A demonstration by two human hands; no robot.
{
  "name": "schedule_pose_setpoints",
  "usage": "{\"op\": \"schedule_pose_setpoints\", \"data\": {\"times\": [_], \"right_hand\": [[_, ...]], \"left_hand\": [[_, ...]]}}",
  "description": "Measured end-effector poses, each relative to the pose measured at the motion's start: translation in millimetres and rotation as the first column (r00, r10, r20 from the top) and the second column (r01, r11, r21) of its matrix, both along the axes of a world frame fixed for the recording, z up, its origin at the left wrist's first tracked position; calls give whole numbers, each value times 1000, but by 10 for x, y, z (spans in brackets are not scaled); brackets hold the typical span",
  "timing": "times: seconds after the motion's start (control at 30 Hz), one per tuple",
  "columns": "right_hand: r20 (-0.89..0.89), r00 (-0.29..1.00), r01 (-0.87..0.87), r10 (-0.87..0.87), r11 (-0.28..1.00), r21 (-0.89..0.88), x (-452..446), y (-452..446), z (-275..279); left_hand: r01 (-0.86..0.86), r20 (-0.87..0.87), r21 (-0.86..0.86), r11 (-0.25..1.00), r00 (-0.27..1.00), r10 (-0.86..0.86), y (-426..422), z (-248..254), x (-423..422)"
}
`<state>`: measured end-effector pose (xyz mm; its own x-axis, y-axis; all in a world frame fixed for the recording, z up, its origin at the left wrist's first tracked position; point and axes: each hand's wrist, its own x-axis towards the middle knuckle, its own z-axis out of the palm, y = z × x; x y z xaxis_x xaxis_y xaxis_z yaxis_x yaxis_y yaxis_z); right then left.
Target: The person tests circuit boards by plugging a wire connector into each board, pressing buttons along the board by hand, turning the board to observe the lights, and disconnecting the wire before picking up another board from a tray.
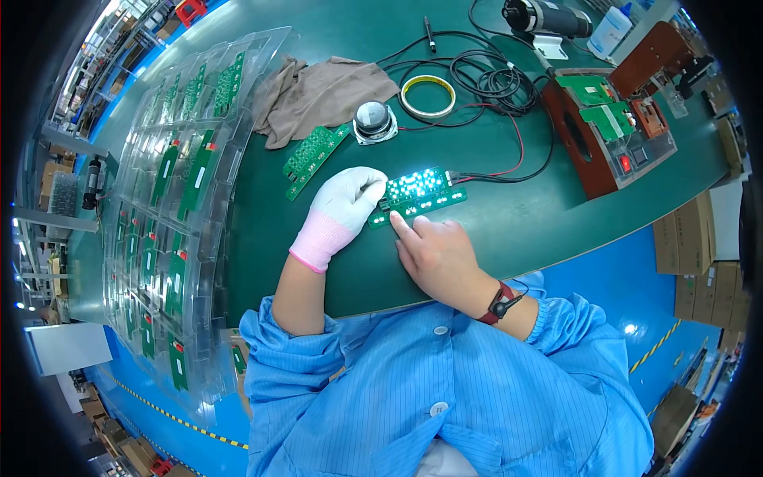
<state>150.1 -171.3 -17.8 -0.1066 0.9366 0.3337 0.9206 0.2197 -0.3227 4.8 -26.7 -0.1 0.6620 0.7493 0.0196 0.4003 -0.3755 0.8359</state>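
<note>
A green circuit board (429, 205) lies on the table in front of me, with a block of its LEDs glowing bright white. My left hand (346, 195), in a white glove with a pink cuff, is closed at the board's left end, thumb and fingers pinched together there. My right hand (436, 253) is bare and holds nothing. Its index finger stretches to the board's lower edge, at or just over a small part, while the other fingers curl loosely. Red and black wires (501, 172) run from a plug at the board's right end. The wrist carries a dark red strap (498, 303).
Another green board (311, 159) and a round speaker (371, 119) lie beyond my left hand, near a brown cloth (318, 91), a tape roll (427, 96) and coiled cables (497, 79). Clear trays (226, 171) of boards stand left; a wooden test fixture (579, 151) stands right.
</note>
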Motion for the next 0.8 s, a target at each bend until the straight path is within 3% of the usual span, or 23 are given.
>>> {"op": "schedule_pose_setpoints", "data": {"times": [0.5,0.8], "right_hand": [[-38,999,-13,13,1000,1,12,-1,10],[-92,993,82,-79,996,40,56,-79,-59]], "left_hand": [[6,25,1,1000,1000,-6,14,-64,-21],[1,36,-71,997,999,2,5,-21,-11]]}}
